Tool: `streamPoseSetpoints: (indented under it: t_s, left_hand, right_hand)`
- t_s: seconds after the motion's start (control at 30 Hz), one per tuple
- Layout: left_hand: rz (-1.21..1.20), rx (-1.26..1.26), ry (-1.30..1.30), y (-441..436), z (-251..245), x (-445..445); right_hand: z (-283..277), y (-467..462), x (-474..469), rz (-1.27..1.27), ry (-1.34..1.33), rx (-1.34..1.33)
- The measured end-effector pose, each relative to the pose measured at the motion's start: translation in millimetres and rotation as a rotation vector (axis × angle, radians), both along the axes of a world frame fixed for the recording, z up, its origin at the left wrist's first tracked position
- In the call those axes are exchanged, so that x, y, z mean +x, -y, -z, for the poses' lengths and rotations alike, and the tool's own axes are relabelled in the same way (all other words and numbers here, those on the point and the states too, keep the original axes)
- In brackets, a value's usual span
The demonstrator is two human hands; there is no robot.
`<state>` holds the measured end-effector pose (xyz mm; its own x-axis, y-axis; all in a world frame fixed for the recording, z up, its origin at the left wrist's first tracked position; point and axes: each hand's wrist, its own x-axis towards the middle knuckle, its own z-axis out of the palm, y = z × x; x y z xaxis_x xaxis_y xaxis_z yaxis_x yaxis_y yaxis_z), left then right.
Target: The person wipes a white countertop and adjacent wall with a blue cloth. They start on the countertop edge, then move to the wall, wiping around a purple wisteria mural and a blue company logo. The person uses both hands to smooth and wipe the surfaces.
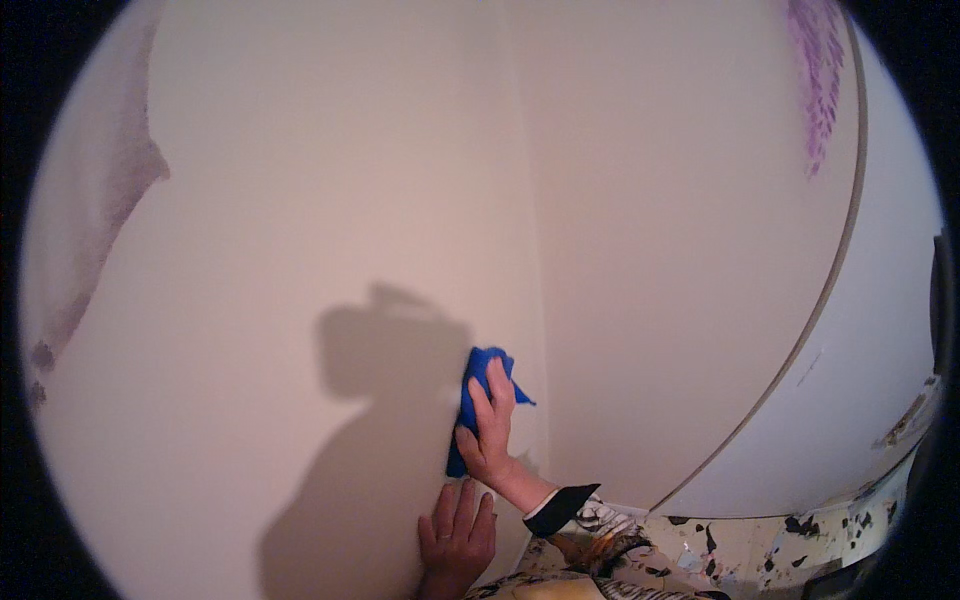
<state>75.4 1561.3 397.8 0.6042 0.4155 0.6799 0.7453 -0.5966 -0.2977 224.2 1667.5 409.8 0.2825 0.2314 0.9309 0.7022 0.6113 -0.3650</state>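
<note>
My right hand point(493, 435) presses a folded blue cloth point(480, 405) against the pale wall point(300, 187), a little left of the inner corner. Its fingers are spread over the cloth, and one pointed end of the cloth sticks out to the right. Just below, my left hand point(457, 536) lies with its fingers apart on the same wall, holding nothing; a ring shows on one finger. The right arm wears a patterned sleeve with a black cuff.
A second wall point(660, 262) meets the first at the corner and bears purple brush marks point(821, 90). Beyond a brown edge strip point(840, 255) stands a whitish panel point(862, 337). Speckled flooring point(757, 547) shows at the lower right. A greyish-mauve painted shape point(105, 195) is at far left.
</note>
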Motion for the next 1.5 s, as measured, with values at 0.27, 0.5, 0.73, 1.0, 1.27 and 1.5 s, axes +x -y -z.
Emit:
streamPoseSetpoints:
  t_s: [0.27,0.5,0.73,1.0,1.27,1.5]
  left_hand:
    - [-0.015,0.048,-0.022,28.4,5.7,-20.9]
    - [-0.019,0.079,-0.049,37.0,-14.7,-29.5]
    - [-0.004,0.040,-0.070,33.0,-31.1,-32.7]
    - [0.014,0.045,-0.068,15.3,-64.5,-2.2]
    - [0.046,0.042,-0.026,22.1,-61.9,30.0]
    - [0.091,0.059,-0.061,28.8,-84.9,72.6]
  right_hand:
    - [-48.1,-4.9,21.0,0.012,-0.071,0.012]
    - [0.8,-29.7,48.1,0.089,-0.371,-0.128]
    - [85.5,-51.1,59.6,0.054,-0.764,-0.385]
    - [142.0,-43.5,47.9,0.051,-1.179,-0.729]
    - [-25.4,26.6,30.9,0.079,-0.484,-0.250]
    - [-134.6,33.6,83.4,0.044,-0.072,0.076]
